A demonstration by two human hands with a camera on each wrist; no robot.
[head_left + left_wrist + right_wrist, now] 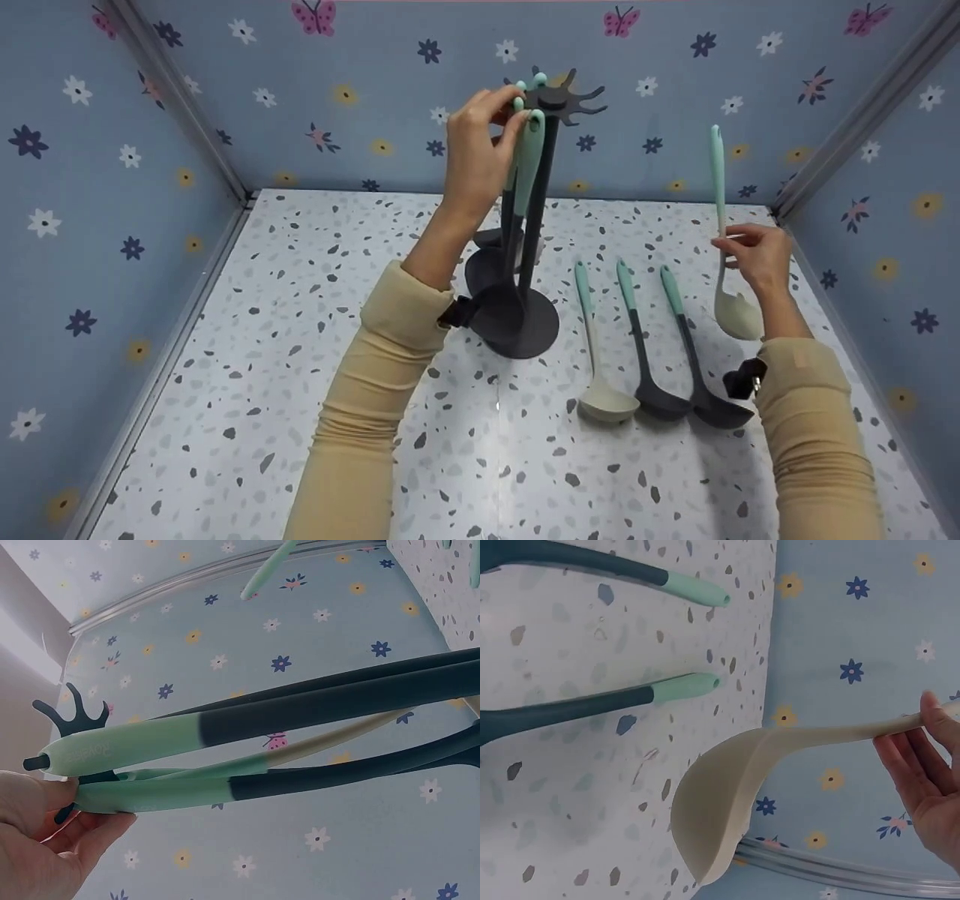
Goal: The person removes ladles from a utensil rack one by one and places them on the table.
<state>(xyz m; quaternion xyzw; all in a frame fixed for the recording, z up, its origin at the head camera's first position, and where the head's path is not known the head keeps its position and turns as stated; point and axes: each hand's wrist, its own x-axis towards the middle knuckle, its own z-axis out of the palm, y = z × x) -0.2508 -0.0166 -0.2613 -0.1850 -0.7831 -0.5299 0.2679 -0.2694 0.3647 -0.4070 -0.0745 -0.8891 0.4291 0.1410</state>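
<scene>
Two hands are at work above a speckled table [300, 360]; the left hand [480, 146] is up at the top of a dark rack [541, 322], its thumb and fingertips pinched together on the end of a green-handled utensil [157, 793] with a dark shaft; other utensils hang close beside that one, their bowls low, near the rack's round base; the right hand [759, 259] holds a pale ladle [739, 319] at the right side of the table, thumb and fingers clamped on its slim neck, green handle pointing up and bowl down; whether that bowl touches the table I cannot tell.

Three more ladles lie in a row between the rack and the right hand, one cream ladle [607, 405] and two black ladles [660, 401], handles toward the flowered back wall [645, 165]; both arms wear tan sleeves [360, 405].
</scene>
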